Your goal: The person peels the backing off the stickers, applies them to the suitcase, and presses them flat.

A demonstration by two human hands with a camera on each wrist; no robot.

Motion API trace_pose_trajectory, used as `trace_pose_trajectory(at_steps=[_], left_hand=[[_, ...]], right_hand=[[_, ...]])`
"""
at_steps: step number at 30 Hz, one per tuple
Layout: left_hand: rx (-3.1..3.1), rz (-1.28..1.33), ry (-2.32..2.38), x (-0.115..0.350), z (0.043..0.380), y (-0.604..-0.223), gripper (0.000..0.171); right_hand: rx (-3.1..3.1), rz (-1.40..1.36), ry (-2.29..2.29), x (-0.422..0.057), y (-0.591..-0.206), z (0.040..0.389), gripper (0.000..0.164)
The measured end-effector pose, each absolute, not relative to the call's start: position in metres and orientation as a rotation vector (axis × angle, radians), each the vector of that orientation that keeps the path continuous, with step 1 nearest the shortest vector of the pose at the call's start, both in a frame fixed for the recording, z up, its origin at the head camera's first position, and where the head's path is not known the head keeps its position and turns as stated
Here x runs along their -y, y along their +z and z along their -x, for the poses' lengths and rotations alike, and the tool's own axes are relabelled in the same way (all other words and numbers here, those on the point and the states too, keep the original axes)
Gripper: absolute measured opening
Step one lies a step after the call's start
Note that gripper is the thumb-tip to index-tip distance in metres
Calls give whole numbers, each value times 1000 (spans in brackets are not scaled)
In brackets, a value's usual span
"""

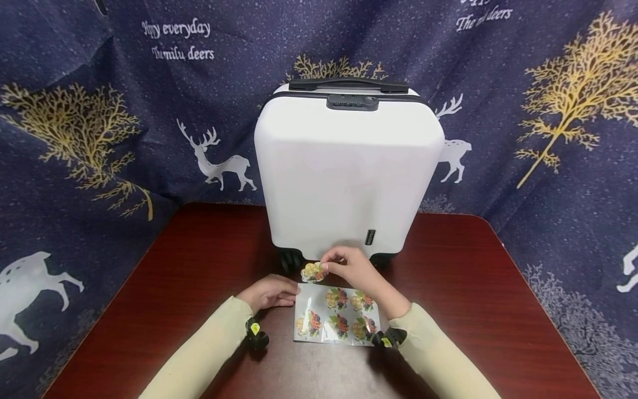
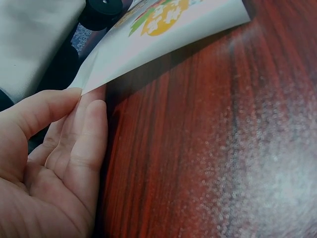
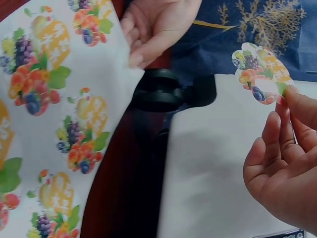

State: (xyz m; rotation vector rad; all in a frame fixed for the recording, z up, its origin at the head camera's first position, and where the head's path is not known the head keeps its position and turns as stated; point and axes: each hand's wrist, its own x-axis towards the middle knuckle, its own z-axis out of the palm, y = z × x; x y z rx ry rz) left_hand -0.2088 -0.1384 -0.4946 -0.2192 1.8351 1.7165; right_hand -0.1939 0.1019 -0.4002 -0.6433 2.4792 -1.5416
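A fruit-patterned sticker (image 3: pixel 261 74) is pinched by its edge between the thumb and fingers of my right hand (image 1: pixel 349 267), off its backing. Below it in the head view lies a white sticker sheet (image 1: pixel 316 310) printed with several more fruit clusters. My left hand (image 1: pixel 271 291) pinches the sheet's upper left corner, and in the left wrist view the thumb (image 2: pixel 54 106) presses on top of that corner, which is lifted off the table. Behind both hands stands a white suitcase (image 1: pixel 344 183) with a dark nameplate near its lower right.
The suitcase stands upright on black wheels (image 1: pixel 291 259), its black handle (image 1: pixel 349 84) and combination lock (image 1: pixel 352 102) at the top. Underneath is a dark red wooden table (image 1: pixel 199 266). A blue curtain (image 1: pixel 224 88) with deer and trees hangs behind it.
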Motion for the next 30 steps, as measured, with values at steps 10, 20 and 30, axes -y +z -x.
trace_pose_trajectory(at_steps=[10,20,30], left_hand=[[-1830,230,1722,139,210,-497,14],[-1834,232,1725,138,209,-496,13],[-1829,216,1725,139,209,-495,13]], right_hand=[[-2530,631,-1570,-98,-386,195,13],[-2527,608,-1647,-91,-371,199,14],[-2482,631,-1755,-88,-357,202,14]])
